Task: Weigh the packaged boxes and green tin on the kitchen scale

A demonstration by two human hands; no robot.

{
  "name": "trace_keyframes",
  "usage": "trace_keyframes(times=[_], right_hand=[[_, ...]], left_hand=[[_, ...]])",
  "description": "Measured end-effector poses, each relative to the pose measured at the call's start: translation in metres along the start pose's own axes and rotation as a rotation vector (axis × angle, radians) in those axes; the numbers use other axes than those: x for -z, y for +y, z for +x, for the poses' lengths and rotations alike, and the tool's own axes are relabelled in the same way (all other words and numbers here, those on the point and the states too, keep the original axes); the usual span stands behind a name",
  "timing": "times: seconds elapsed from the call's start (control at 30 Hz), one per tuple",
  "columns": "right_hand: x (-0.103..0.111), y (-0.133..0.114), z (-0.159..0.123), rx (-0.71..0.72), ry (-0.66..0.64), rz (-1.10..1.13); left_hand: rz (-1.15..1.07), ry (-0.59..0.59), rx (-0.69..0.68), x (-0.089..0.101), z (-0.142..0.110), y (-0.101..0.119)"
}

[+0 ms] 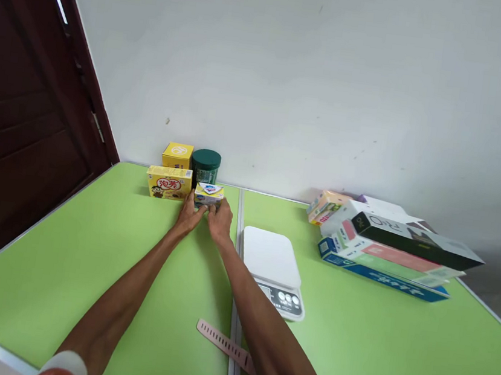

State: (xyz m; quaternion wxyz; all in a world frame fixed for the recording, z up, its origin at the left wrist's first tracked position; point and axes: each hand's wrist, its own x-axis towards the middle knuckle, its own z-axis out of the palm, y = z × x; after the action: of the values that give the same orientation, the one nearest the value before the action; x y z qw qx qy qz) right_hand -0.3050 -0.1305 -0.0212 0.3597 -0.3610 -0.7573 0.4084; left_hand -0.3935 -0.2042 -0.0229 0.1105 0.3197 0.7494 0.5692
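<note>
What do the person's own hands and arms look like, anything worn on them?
The left hand and right hand wear no gloves. No sleeve shows on the right arm. Low on the left arm is a white band edged orange-red, perhaps a cuff.

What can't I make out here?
In the head view:
Small box: lower front behind left hand and right hand.
Scale's screen: partly behind right forearm.
Pink strap: partly behind same forearm.
Green tub: lower part mostly behind small box.
Door: cut off by left edge.

Plain home-like room, dark panelled door (15, 92), scuffed pale wall (291, 83), green-topped table (372, 348)
</note>
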Motion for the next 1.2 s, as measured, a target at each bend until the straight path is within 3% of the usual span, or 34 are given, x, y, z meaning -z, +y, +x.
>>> trace_keyframes(times=[0.2,0.4,0.57,0.67,0.73,0.83,0.93,1.07,1.2], right_hand=[[-0.005,0.01,0.0,0.026,-0.027,0.049],[-0.015,-0.001,-0.004,0.018,-0.034,0.106],[0.008,-0.019,-0.02,0.059,-0.033,0.111],[0.048,-0.028,-0.046,0.249,-0.091,0.156],[0.087,-0.027,-0.064,0.347,-0.041,0.179],[0.164,-0.002,-0.085,0.376,0.175,0.143],[0.248,0.055,-0.092,0.275,0.522,-0.003],[0.331,0.136,-0.089,0.043,0.885,-0.117],[0.366,0.174,-0.07,-0.15,1.001,-0.041]], left_hand=[[0.074,0.096,-0.084,-0.005,-0.025,-0.014],[0.107,0.118,-0.165,-0.004,-0.045,-0.012],[0.208,0.213,-0.159,0.008,-0.044,-0.005],[0.252,0.24,-0.128,0.018,-0.04,-0.005],[0.253,0.257,-0.104,0.023,-0.04,-0.004],[0.229,0.288,-0.109,0.026,-0.05,-0.001],[0.201,0.289,-0.176,0.022,-0.067,0.013],[0.152,0.222,-0.325,-0.007,-0.091,0.057],[0.085,-0.012,-0.417,-0.066,-0.108,0.116]])
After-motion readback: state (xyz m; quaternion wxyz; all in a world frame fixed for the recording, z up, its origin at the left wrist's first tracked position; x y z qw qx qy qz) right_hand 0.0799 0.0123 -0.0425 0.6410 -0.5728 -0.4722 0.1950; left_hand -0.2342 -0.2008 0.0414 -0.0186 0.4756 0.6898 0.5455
